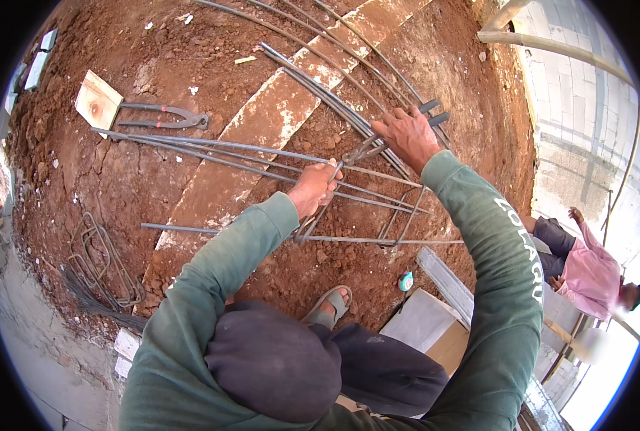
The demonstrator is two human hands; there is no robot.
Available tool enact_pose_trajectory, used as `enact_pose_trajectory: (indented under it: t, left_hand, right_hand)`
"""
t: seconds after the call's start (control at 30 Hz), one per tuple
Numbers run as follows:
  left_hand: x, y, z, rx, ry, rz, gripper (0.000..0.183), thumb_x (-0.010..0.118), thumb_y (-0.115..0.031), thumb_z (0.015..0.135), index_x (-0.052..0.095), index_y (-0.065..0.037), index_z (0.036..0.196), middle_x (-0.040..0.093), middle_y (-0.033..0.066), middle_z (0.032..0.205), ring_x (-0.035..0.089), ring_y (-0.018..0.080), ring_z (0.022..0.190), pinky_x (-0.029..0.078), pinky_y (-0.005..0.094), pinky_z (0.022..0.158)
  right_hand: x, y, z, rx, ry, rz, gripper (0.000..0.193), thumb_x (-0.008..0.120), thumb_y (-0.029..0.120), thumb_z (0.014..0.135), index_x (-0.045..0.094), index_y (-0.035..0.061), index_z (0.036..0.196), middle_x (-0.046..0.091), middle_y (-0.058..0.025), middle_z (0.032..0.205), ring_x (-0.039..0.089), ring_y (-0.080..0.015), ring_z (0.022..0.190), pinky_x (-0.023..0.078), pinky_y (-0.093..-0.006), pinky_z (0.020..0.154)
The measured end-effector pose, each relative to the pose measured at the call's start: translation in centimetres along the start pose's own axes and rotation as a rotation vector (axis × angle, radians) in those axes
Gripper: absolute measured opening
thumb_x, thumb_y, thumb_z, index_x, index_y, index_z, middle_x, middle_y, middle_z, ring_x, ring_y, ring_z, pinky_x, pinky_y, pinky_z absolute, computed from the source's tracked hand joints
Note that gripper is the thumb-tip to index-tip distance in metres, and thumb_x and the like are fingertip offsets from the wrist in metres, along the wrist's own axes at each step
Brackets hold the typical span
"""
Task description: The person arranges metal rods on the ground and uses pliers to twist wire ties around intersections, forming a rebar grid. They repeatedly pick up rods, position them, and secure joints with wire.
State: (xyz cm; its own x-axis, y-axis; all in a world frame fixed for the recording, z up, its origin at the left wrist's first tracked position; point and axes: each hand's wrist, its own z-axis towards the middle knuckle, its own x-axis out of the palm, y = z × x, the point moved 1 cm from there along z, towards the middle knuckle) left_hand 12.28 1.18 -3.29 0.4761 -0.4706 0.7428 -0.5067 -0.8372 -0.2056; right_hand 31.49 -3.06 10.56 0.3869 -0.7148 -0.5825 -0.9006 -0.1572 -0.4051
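My right hand [408, 136] is closed round the dark-gripped handles of a pair of pincers [363, 149]. The jaws point left and meet the steel near my left hand [316, 189]. That hand is closed round a thin bent steel stirrup [320, 213], where it crosses the long steel rebars [262, 161]. Its fingertips are partly hidden, so any tie wire there cannot be made out. Farther right, another stirrup [405, 215] stands around the bars. One lower rebar [183, 228] runs through both stirrups.
Second pincers [165, 115] lie beside a wooden block [99, 100] on red soil. Loose stirrups [101, 262] and a wire bundle [94, 298] lie left. A long board [262, 115] crosses beneath the bars. Right are a tape measure [405, 281] and a person in pink [589, 273].
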Motion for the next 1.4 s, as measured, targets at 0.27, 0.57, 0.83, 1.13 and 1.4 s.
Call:
enact_pose_trajectory:
  t: [0.27,0.57,0.83,1.13,1.4]
  left_hand:
    - [-0.1,-0.2,0.4,0.029,-0.029,0.009,0.035,0.039,-0.04,0.107,0.051,-0.008,0.099,0.043,-0.0028,0.064,0.028,0.0068,0.047,0.024,0.0265,0.045]
    - [0.0,-0.2,0.7,0.036,-0.039,0.005,0.034,0.038,-0.039,0.107,0.051,-0.009,0.097,0.043,-0.0036,0.062,0.028,0.0073,0.043,0.023,0.0265,0.042]
    - [-0.2,0.0,1.1,0.045,-0.055,0.031,0.034,0.037,-0.038,0.108,0.051,-0.009,0.096,0.044,-0.0032,0.062,0.028,0.0078,0.044,0.023,0.0272,0.042]
    - [0.0,-0.2,1.0,0.042,-0.071,0.042,0.035,0.037,-0.038,0.107,0.052,-0.009,0.096,0.044,-0.003,0.062,0.03,0.008,0.045,0.024,0.0268,0.042]
    - [-0.1,-0.2,1.2,0.045,-0.071,0.049,0.033,0.037,-0.036,0.108,0.051,-0.009,0.097,0.044,-0.0026,0.063,0.03,0.0079,0.045,0.024,0.0267,0.042]
  right_hand:
    - [-5.2,-1.7,1.1,0.031,0.61,0.368,0.055,0.088,0.034,0.068,0.072,0.0072,0.112,0.073,-0.0144,0.099,0.071,-0.033,0.095,0.058,-0.0423,0.075]
    - [-5.2,-0.6,-1.9,-0.308,-0.205,-0.138,0.014,0.056,0.017,0.093,0.054,0.0117,0.105,0.064,-0.0099,0.101,0.062,-0.0233,0.104,0.048,-0.0448,0.089]
    - [-5.0,-1.4,-1.0,-0.166,0.237,0.057,0.026,0.052,0.027,0.095,0.068,0.0065,0.095,0.069,-0.0088,0.074,0.07,-0.0251,0.075,0.056,-0.0457,0.079]
    - [-6.0,-0.9,-1.6,-0.024,0.353,0.139,0.026,0.063,0.028,0.091,0.065,0.0081,0.108,0.07,-0.0096,0.092,0.071,-0.0252,0.082,0.057,-0.0392,0.072]
    - [-5.2,-1.5,-2.7,-0.321,-0.518,-0.299,0.023,0.059,0.026,0.091,0.065,0.0077,0.105,0.065,-0.0082,0.096,0.066,-0.0249,0.088,0.05,-0.0431,0.087]
